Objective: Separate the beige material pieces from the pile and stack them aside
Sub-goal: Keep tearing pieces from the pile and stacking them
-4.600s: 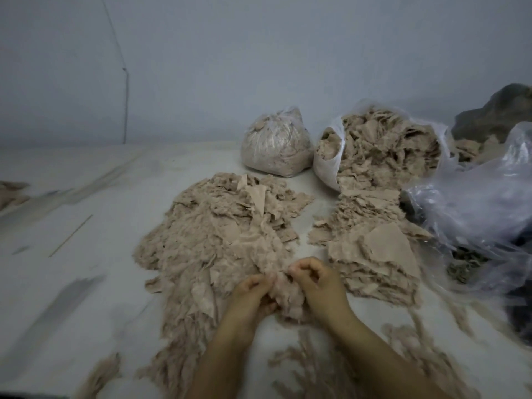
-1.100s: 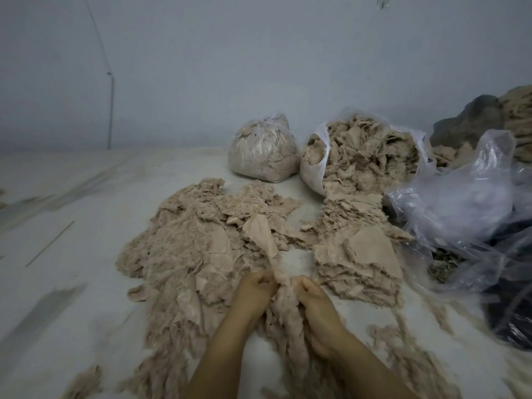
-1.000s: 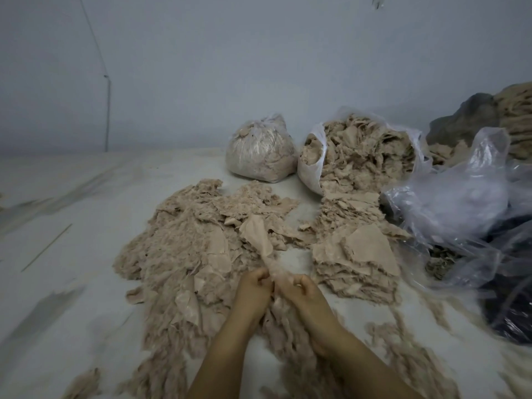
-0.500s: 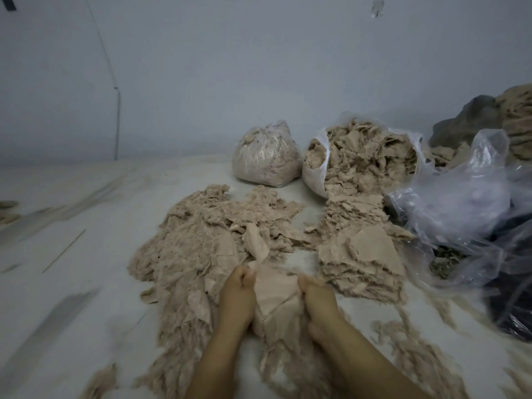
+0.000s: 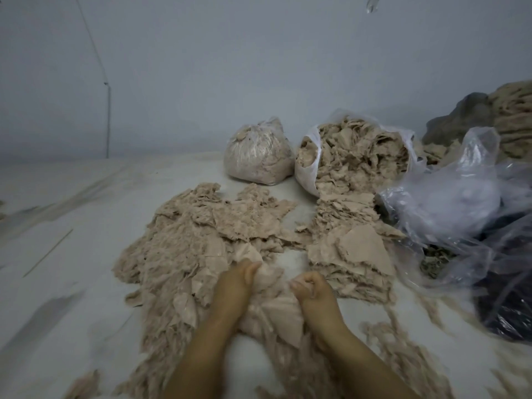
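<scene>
You won't find any readable text, label, brand, number or sign here: the tied plastic bag (image 5: 259, 156), the open bag (image 5: 309, 168) and the wall (image 5: 259, 67) all show plain surfaces.

Two bare forearms and hands, seen from above.

Left hand (image 5: 234, 279) and right hand (image 5: 312, 286) uncovered: no gloves, rings, watch or bracelets visible. Forearms bare to the lower frame edge, no sleeves in view. Nails too blurred and dimly lit to make out.
</scene>
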